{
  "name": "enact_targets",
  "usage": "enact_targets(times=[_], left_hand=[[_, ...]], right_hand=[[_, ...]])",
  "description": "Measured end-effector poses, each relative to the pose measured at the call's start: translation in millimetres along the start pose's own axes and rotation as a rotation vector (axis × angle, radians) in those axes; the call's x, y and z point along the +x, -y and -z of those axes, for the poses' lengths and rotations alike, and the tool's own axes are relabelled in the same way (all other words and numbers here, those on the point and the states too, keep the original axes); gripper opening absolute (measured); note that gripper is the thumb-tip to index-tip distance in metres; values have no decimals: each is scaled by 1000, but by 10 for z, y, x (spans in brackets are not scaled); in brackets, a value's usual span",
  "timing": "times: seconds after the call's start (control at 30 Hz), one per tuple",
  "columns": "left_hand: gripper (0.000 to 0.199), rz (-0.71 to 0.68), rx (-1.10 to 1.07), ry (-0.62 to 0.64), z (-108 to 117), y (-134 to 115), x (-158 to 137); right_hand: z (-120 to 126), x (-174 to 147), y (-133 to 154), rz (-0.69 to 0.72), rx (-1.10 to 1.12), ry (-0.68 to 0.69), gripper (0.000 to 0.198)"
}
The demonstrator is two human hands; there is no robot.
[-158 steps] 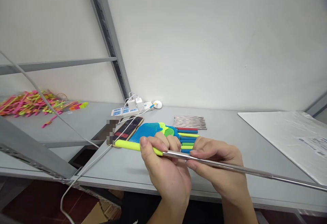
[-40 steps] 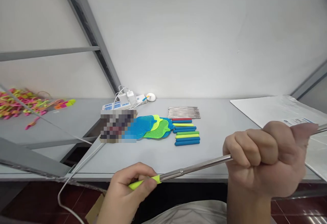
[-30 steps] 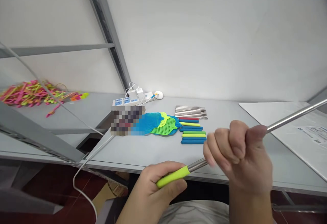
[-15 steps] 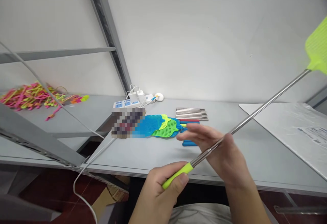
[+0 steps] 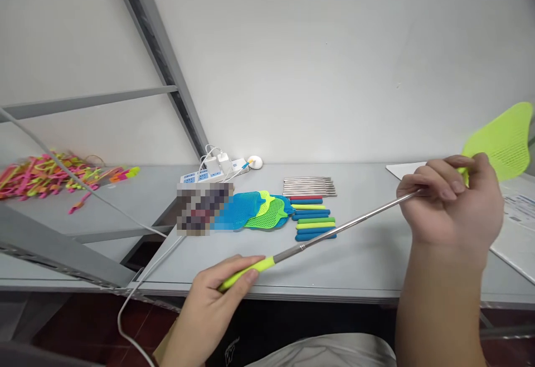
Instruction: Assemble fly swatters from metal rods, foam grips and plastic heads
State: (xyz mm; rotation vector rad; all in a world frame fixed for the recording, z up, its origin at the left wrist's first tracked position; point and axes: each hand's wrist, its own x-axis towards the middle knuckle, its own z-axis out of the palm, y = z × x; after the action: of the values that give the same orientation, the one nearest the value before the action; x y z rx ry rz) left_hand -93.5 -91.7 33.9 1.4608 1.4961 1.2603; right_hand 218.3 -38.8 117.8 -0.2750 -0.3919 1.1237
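Stretched between my hands is a telescopic fly swatter (image 5: pixel 355 222) with a yellow-green grip, a steel rod and a yellow-green mesh head at the right. My left hand (image 5: pixel 217 294) is closed around the grip. My right hand (image 5: pixel 453 199) has its fingers curled round the rod's far end, just below the head. On the table behind lie swatter heads (image 5: pixel 267 213) in blue, yellow and green, overlapping. Beside them are several coloured handle grips (image 5: pixel 315 225), partly crossed by the rod. A row of steel rods (image 5: pixel 309 186) lies behind the grips.
A white power strip (image 5: pixel 203 176) with plugged-in chargers sits by the grey shelf upright (image 5: pixel 184 99). Pink and yellow pieces (image 5: pixel 45 174) are heaped on the left shelf. White cables run down the left side. A white flat package (image 5: pixel 518 238) lies at the right.
My right hand, open beside the rod before, has moved right and closed near the swatter's head. My left hand has shifted left with the grip, and the swatter lies at a flatter angle.
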Motion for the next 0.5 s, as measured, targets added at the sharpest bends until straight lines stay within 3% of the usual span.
enact_targets(times=[0.1,0.23,0.4,0.5], left_hand=[[32,42,-46,51,85,94,65],[29,71,-157,-147,-76,103,61],[27,51,-364,-357,-487,-25,-66],[26,59,-452,-353,-660,-73,-172]], right_hand=[[71,79,-101,121,-141,-75,46],[109,-92,-498,287,-296,-12,40],[25,-608,-1054,153,-398,180,45],[-8,-785,-1216,96,-424,236,47]])
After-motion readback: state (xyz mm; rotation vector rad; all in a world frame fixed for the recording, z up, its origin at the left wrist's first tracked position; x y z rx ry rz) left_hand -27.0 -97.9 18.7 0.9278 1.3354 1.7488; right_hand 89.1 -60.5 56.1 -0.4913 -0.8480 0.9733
